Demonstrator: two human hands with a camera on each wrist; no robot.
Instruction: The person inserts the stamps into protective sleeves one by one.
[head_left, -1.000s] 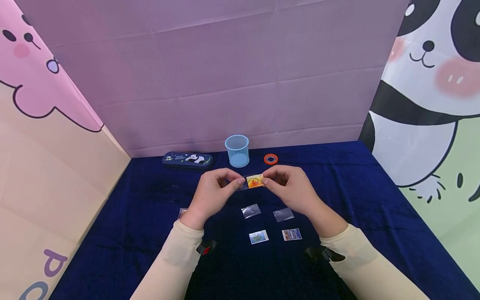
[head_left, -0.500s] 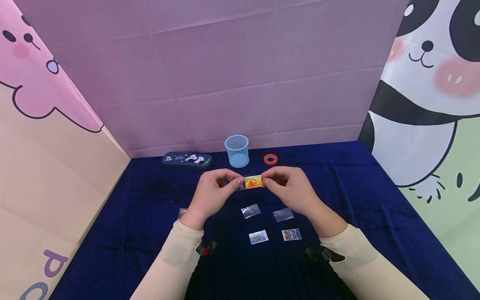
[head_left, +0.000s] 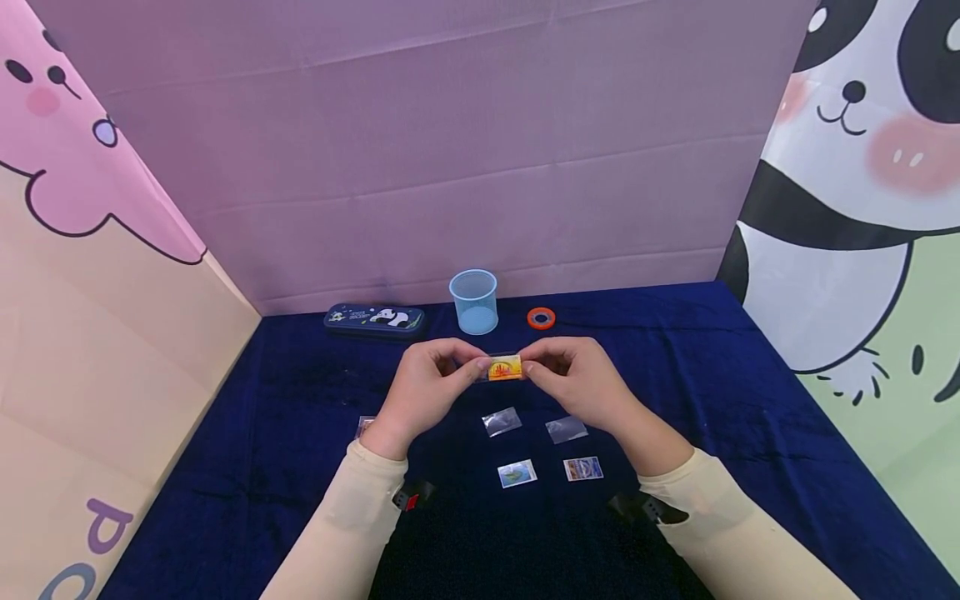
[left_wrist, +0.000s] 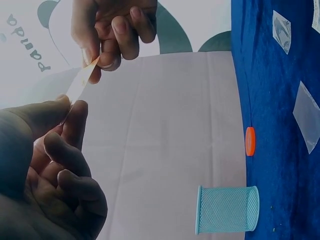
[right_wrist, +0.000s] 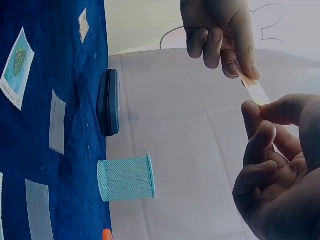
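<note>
Above the middle of the cloth, a yellow postage stamp with a red design is stretched between both hands. My left hand pinches its left end together with a clear plastic sleeve, mostly hidden by the fingers. With thumb and forefinger, my right hand pinches the right end. Edge-on, the stamp looks thin and pale in the left wrist view. How far it sits inside the sleeve is hard to tell. Two more stamps, a green-blue stamp and a darker stamp, lie on the cloth below the hands.
Two clear sleeves, a left sleeve and a right sleeve, lie on the dark blue cloth. Behind the hands stand a blue mesh cup, a pencil case and an orange tape roll. Another item is partly behind the left wrist.
The stamp has shifted slightly left and down, closer to my left fingers, and less sleeve shows. My right hand has moved a little left and down with it; the left has barely moved.
</note>
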